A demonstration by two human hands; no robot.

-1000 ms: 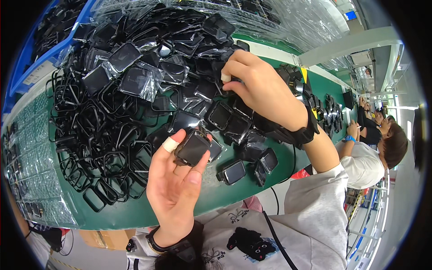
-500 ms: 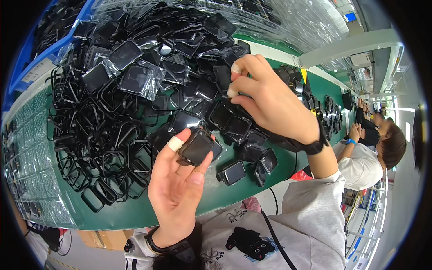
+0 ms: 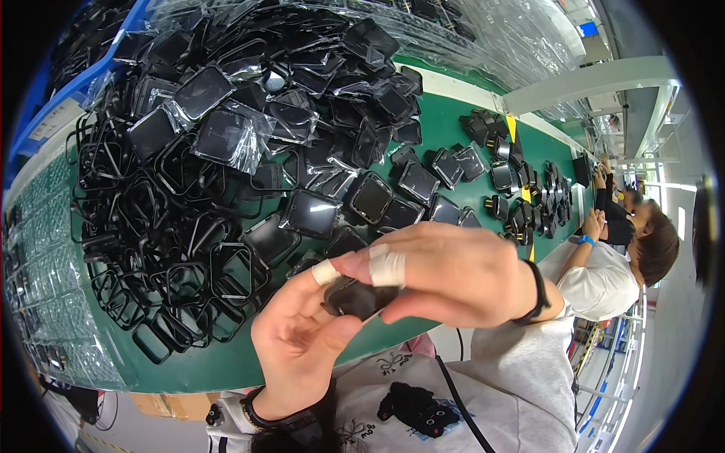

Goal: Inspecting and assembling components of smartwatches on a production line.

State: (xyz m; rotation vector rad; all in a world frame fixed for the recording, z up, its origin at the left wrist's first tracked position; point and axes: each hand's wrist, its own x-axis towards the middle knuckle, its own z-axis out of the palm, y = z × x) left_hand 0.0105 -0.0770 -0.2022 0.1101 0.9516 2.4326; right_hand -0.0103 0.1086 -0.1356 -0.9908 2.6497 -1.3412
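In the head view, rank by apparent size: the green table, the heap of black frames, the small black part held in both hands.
1. green table
2. heap of black frames
3. small black part, although nearest the camera

The bench [image 3: 453, 113] is deep green, with a yellow strip across it farther along. On it lie glossy black square frames [image 3: 226, 272] and black square parts in clear, shiny film [image 3: 223, 136] — a black piece [image 3: 355, 297] sits between both hands. White tape wraps a fingertip on each hand — left hand [image 3: 302, 347], right hand [image 3: 445, 275]. A grey shirt [image 3: 468, 400] bears a black animal print
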